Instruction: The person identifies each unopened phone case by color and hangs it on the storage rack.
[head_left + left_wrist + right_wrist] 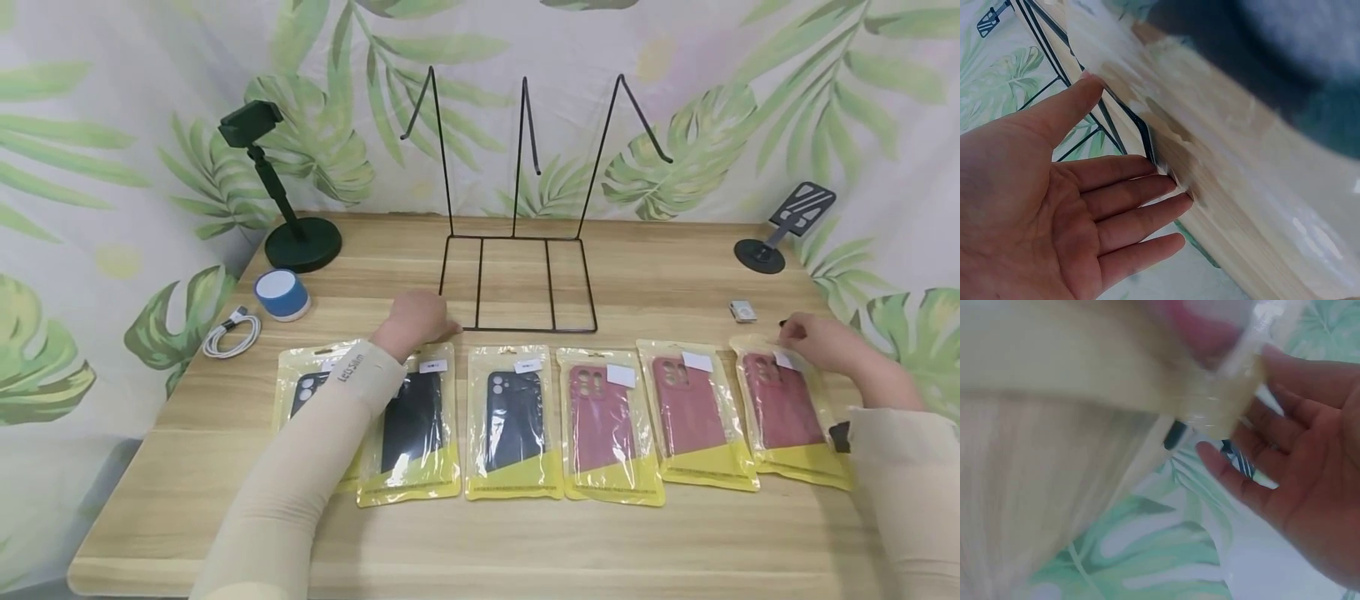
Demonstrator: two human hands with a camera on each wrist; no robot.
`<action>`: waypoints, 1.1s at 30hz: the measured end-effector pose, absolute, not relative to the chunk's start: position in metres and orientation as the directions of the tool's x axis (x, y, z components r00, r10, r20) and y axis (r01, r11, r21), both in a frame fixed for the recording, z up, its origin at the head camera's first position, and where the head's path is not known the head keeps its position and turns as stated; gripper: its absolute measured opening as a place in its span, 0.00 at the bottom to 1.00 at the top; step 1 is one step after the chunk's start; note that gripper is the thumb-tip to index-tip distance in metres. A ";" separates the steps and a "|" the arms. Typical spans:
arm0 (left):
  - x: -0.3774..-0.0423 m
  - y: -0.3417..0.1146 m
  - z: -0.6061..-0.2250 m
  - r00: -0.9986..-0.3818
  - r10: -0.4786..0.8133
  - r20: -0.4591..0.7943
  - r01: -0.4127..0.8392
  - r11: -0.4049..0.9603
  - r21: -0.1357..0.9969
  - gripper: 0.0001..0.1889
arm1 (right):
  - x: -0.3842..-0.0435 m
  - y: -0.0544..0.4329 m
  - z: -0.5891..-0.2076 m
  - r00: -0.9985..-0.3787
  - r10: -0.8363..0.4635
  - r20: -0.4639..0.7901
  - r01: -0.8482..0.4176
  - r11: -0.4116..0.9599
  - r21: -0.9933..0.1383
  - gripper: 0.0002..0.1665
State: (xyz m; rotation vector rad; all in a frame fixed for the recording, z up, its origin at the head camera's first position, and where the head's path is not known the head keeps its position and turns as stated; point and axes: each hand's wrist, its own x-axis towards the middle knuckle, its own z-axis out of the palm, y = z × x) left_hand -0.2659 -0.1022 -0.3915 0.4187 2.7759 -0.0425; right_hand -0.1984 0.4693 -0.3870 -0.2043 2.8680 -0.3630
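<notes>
Several phone cases in clear-and-yellow pouches lie in a row on the table. My left hand (420, 321) is over the top edge of the pouch with the black phone case (412, 421). In the left wrist view its fingers (1141, 215) are extended, the tips by a clear pouch edge; whether they touch it I cannot tell. At the right end, my right hand (825, 343) pinches the top corner of a pouch with a dark red phone case (783, 408). The right wrist view shows that pouch corner (1213, 403) between thumb and fingers. Between the hands lie a dark blue case (513, 421) and two pink cases (600, 425).
A black wire rack (517, 331) stands at the back middle. To the left are a dark green phone stand (300, 244), a blue round speaker (282, 294) and a coiled white cable (231, 333). At right are a folding phone stand (760, 256) and a small silver gadget (742, 312).
</notes>
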 end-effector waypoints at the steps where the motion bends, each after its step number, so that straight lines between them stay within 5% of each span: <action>1: -0.266 -0.102 -0.391 -0.901 0.284 -0.327 0.294 0.956 0.021 0.27 | -0.196 0.468 -0.384 -0.967 -0.162 -0.196 -0.106 0.958 -0.268 0.09; 8: -0.264 -0.101 -0.387 -0.897 0.310 -0.314 0.321 0.947 0.019 0.27 | -0.175 0.449 -0.352 -0.995 -0.097 0.005 -0.094 0.938 -0.333 0.09; 14: -0.263 -0.101 -0.385 -0.889 0.317 -0.331 0.333 0.943 0.011 0.26 | -0.153 0.427 -0.319 -0.966 -0.145 0.215 -0.192 0.957 -0.218 0.07; 21: -0.262 -0.103 -0.385 -0.887 0.312 -0.340 0.327 0.945 0.014 0.26 | -0.144 0.406 -0.289 -0.801 -0.343 0.491 -0.444 0.890 -0.104 0.06; 33: -0.264 -0.106 -0.390 -0.894 0.321 -0.312 0.340 0.940 -0.006 0.29 | -0.179 0.352 -0.245 -0.612 -0.416 0.673 -0.567 0.824 -0.007 0.05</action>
